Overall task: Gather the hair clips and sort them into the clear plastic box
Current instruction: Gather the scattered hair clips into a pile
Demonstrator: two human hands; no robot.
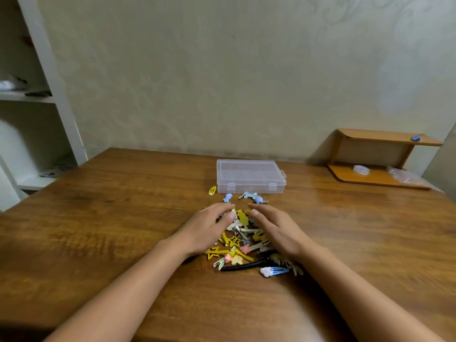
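Head view: wooden table [123, 218] filling the lower half, clear plastic box [251, 177] toward its far edge, lid closed and latched. Just in front of the box, nearer the camera, three stray clips: yellow snap clip [212, 190] off the box's front left corner, small blue clip [227, 197] beside it, blue bone-shaped clip [249, 195] below the box's front wall. Nearer still, well short of the box, a pile of hair clips [243, 243]: yellow stars, silver alligator clips, pink and cream pieces, one long black clip [240, 266] and a blue-and-white snap clip [274, 270] at its near edge. Left hand [209, 228] flat against the pile's left side, fingers straight and together, gripping nothing. Right hand [274, 229] mirrored on the pile's right side, fingers likewise straight and together, fingertips nearly meeting the left's. Right of the box, by the wall, a small wooden shelf [380, 156].
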